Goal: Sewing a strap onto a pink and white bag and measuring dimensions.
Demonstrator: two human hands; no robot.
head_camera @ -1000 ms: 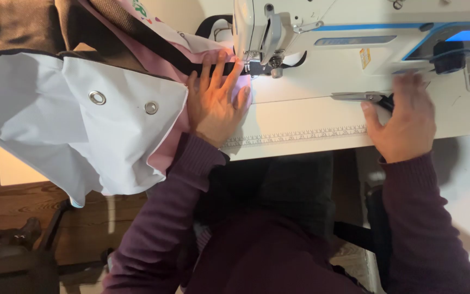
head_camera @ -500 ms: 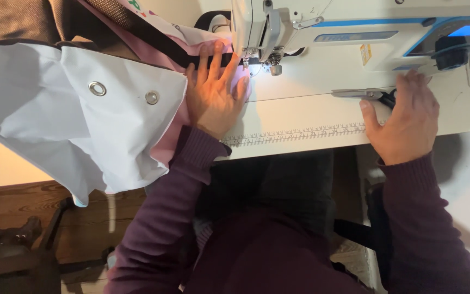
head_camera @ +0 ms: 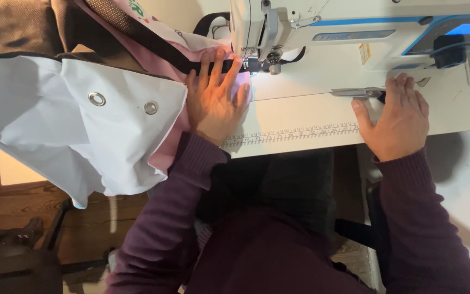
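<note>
My left hand (head_camera: pixel 216 98) lies flat, fingers spread, on pink fabric (head_camera: pixel 161 158) and a black strap (head_camera: pixel 164 51) just left of the sewing machine's needle (head_camera: pixel 257 62). A white fabric panel (head_camera: pixel 55 125) with two metal eyelets hangs off the table's left edge. My right hand (head_camera: pixel 398 117) rests on the white table (head_camera: pixel 300 117) with its fingers over the handles of a pair of scissors (head_camera: pixel 354 92), whose blades point left. Whether the fingers grip the handles is hidden.
The white sewing machine (head_camera: pixel 354 32) with a blue-lit control panel (head_camera: pixel 466 28) stands along the back of the table. A ruler strip (head_camera: pixel 295 132) runs along the table's front edge. Wooden floor (head_camera: pixel 23 201) and dark objects lie at lower left.
My left hand has slid the fabric and strap a little toward the needle. My right hand stays on the scissors.
</note>
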